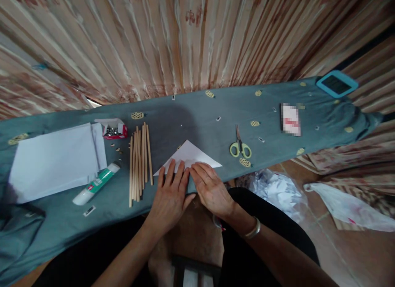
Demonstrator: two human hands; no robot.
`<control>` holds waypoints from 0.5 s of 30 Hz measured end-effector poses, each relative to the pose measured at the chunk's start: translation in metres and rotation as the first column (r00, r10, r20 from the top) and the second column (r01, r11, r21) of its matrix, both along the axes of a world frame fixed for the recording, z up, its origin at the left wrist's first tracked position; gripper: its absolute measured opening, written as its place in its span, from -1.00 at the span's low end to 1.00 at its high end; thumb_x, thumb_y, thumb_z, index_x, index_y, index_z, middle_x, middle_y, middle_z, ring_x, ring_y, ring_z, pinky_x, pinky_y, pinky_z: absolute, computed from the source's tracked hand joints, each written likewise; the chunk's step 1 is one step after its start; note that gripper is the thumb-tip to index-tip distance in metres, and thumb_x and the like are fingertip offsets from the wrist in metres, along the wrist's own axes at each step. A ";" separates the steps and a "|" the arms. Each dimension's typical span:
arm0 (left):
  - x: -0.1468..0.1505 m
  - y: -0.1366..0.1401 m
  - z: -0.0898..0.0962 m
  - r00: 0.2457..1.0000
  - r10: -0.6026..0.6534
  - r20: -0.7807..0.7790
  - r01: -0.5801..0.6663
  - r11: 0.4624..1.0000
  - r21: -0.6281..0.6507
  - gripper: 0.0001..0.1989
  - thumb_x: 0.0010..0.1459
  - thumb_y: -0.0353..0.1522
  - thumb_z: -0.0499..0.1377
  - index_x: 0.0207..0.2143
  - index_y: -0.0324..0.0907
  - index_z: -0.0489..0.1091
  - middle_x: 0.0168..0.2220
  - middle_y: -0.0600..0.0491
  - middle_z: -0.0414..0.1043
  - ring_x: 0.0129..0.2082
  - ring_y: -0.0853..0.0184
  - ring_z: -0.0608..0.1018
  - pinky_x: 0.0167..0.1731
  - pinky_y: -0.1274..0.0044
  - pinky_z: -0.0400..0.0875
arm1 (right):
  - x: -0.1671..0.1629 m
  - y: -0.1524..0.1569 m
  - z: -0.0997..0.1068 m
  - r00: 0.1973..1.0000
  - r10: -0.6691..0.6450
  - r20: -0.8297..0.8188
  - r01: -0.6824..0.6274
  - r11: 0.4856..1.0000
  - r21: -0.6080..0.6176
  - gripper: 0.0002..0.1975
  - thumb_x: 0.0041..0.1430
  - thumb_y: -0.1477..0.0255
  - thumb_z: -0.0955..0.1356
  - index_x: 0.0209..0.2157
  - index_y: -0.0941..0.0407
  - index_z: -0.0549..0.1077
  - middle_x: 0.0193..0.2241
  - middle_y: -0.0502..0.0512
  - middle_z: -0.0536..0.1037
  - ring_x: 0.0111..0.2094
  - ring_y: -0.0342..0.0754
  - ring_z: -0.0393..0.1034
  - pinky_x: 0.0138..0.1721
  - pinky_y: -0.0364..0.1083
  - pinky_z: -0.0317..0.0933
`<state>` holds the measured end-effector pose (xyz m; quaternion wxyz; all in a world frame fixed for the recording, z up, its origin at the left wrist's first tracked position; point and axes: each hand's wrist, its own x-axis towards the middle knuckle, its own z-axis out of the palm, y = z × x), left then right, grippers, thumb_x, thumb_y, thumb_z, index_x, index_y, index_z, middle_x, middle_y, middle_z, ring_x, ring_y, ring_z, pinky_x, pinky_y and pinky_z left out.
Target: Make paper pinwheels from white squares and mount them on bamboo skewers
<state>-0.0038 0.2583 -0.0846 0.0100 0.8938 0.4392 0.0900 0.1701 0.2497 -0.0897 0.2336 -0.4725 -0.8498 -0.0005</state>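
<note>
Here, hands point(169, 198) point(212, 191) touch paper point(189, 152) palm-down.

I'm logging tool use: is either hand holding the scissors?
No, the scissors lie on the patterned cloth, while the left hand and right hand touch the white paper triangle.

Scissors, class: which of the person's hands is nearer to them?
Right. The right hand rests on the paper, to the left of the scissors; the left hand is farther left, nearer the sticks.
</note>
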 end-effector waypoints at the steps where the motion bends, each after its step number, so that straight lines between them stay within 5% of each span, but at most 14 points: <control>1: 0.000 0.000 0.000 1.000 -0.005 0.002 0.005 1.000 0.005 -0.35 0.26 -0.11 0.03 0.24 -0.40 0.19 0.30 -0.29 0.13 0.32 -0.18 0.10 0.23 0.00 0.04 | 0.001 0.000 -0.001 1.000 0.000 -0.004 0.000 1.000 -0.004 -0.60 0.29 0.57 0.18 0.12 0.36 0.35 0.06 0.38 0.46 0.17 0.17 0.23 0.20 0.17 0.23; 15: 0.002 -0.001 0.002 1.000 0.006 -0.004 -0.006 1.000 -0.020 -0.38 0.25 -0.17 0.09 0.22 -0.41 0.21 0.31 -0.30 0.12 0.33 -0.18 0.07 0.25 0.00 0.01 | 0.051 -0.013 0.001 0.992 -0.126 0.028 0.125 0.992 0.008 -0.63 0.27 0.58 0.23 0.08 0.34 0.38 0.02 0.36 0.48 0.10 0.12 0.31 0.16 0.10 0.27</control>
